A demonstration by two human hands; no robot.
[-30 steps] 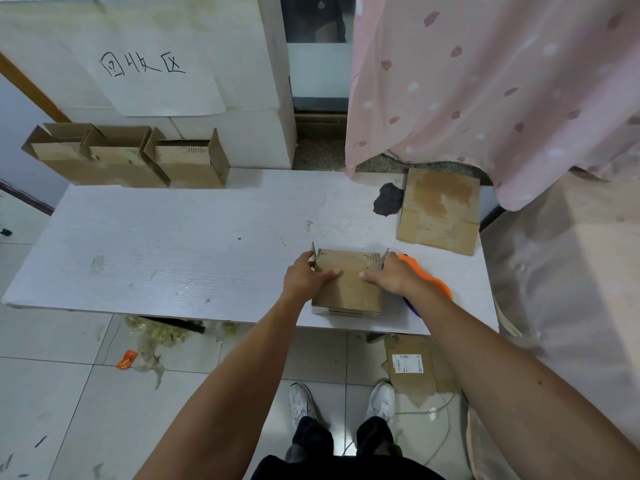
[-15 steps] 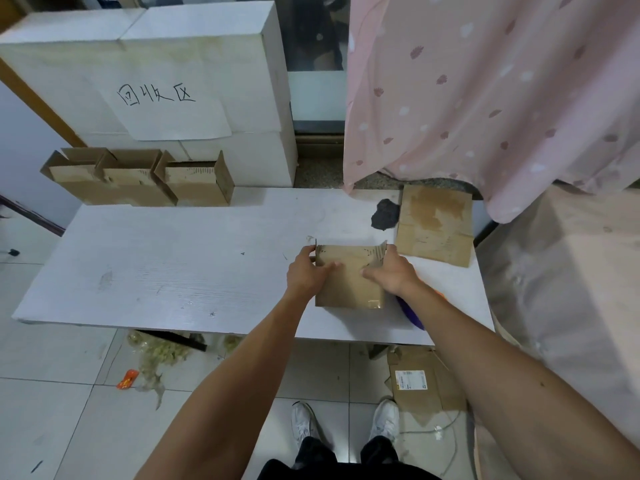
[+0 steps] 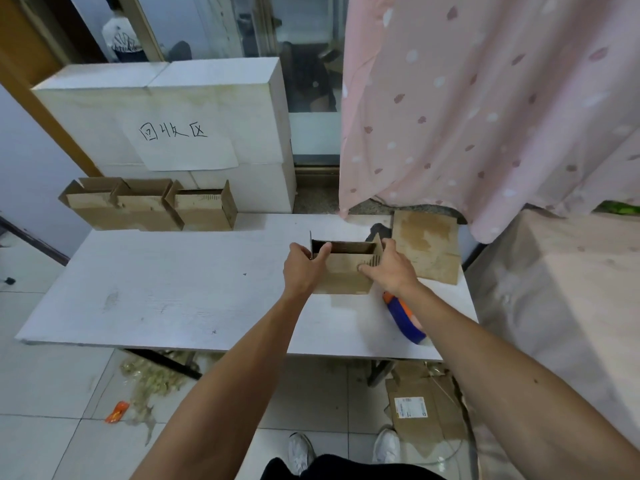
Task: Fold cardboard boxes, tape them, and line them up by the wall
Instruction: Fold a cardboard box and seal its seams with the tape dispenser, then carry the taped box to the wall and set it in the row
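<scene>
Left hand (image 3: 304,268) grasps left wall of open box (image 3: 346,277); right hand (image 3: 393,270) grasps right wall. Tape dispenser (image 3: 403,318) lies on tabletop (image 3: 173,299) beside right wrist. Flat cardboard (image 3: 427,251) lies right of right hand.

The right forearm (image 3: 485,358) covers part of the tape dispenser (image 3: 401,317). The box (image 3: 346,275) hides most of a black object (image 3: 379,232) on the table (image 3: 173,289); the floor label (image 3: 410,407) is unreadably small.

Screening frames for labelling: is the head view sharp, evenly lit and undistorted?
Head view: soft even light, no glare; the box, left hand and right hand are fairly sharp; wide-angle stretch swells the forearms near the bottom edge.
</scene>
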